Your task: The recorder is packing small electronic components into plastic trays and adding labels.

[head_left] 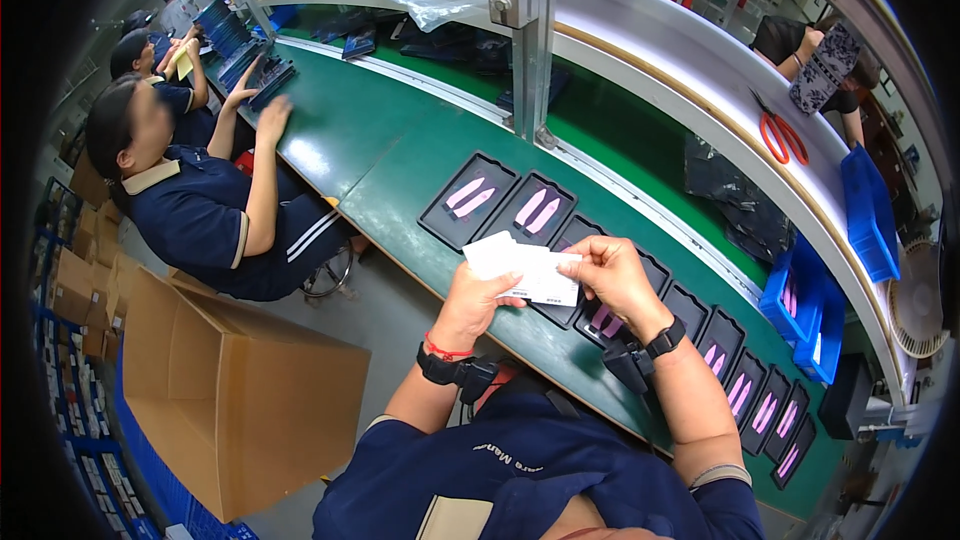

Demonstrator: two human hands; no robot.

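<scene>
My left hand [470, 302] is closed on several white printed cards [545, 278], fanned a little, held above the front edge of the green bench. At the cards' right end my right hand [622, 280] pinches an edge between thumb and fingers. Beyond and beside the hands runs a row of black trays [446, 221]. Most visible trays hold pairs of pink pointed strips [469, 197]. My hands and the cards partly cover the middle trays. Each wrist bears a black strap with a small dark box.
A large open cardboard box [290, 410] stands at the lower left. Co-workers sit along the bench [370, 175] at the left. A metal post [530, 60] rises behind the trays. Red-handled scissors [783, 135] lie on the white curved shelf; blue bins [800, 290] are at the right.
</scene>
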